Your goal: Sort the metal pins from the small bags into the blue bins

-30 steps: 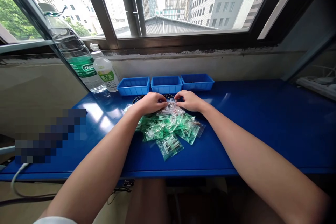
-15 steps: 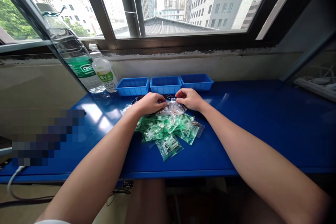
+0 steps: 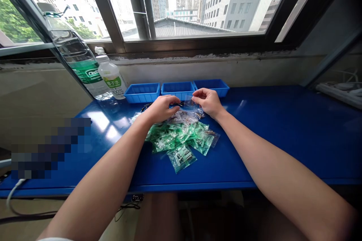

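My right hand (image 3: 207, 102) pinches a small clear bag (image 3: 189, 101) by its edge, just in front of the blue bins. At the left of it, my left hand (image 3: 164, 109) hovers over the back of the pile, its thumb and fingers apart with nothing seen between them. Below both hands lies a heap of green-tinted bags (image 3: 175, 137) holding small parts. Clear bags (image 3: 183, 117) rest on the heap's back side. Some black pieces (image 3: 145, 107) lie behind my left hand, partly hidden by it.
Three blue bins, left (image 3: 142, 94), middle (image 3: 178, 91) and right (image 3: 220, 88), line the back of the blue table (image 3: 283, 139). A large water bottle (image 3: 87, 71) and a smaller bottle (image 3: 113, 79) stand at the back left. A power strip (image 3: 342, 92) is far right.
My right hand has risen slightly and moved a little to the right, now with a clear bag lifted off the pile. My left hand's fingers have spread.
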A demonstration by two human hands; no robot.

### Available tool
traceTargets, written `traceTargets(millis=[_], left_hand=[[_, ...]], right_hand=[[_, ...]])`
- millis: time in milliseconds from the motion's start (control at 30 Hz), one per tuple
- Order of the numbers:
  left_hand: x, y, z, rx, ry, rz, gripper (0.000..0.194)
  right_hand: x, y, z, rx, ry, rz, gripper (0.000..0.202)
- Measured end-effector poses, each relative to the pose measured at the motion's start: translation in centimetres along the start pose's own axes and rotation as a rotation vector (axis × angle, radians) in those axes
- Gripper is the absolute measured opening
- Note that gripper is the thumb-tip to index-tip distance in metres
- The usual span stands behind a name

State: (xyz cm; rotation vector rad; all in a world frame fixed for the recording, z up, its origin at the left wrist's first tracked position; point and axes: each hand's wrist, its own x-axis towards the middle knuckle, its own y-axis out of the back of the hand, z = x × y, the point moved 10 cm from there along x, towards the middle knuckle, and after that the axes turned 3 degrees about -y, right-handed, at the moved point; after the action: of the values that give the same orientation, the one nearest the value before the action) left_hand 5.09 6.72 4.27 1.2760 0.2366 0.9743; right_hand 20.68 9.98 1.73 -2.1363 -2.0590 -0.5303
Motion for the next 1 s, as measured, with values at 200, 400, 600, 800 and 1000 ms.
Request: traceTargets(millis=[200, 400, 600, 800, 1000], left_hand=[[-0.2, -0.2, 2.0, -0.164, -0.133, -0.035, 0.032], [0.0, 0.7, 1.1, -0.159, -0.061, 0.082, 0.034], [-0.3, 2.4, -1.4, -0.047, 0.074, 0.283, 0.054], [-0.4, 1.7, -5.0, -0.134, 0.309, 0.261, 0.072], [-0.7, 0.6, -6.2, -0.146, 0.406, 0.162, 0.075]], right_hand=[[-0.7, -1.0, -0.8, 0.119, -0.015, -0.075, 0.029], [-0.6, -1.1, -0.3, 0.081, -0.037, -0.06, 0.034], [-0.1, -0.6, 0.4, -0.013, -0.059, -0.005, 0.026], [-0.3, -0.7, 0.2, -0.116, -0.034, -0.031, 0.025], [-0.4, -0.8, 0.0, -0.213, -0.019, -0.043, 0.024]])
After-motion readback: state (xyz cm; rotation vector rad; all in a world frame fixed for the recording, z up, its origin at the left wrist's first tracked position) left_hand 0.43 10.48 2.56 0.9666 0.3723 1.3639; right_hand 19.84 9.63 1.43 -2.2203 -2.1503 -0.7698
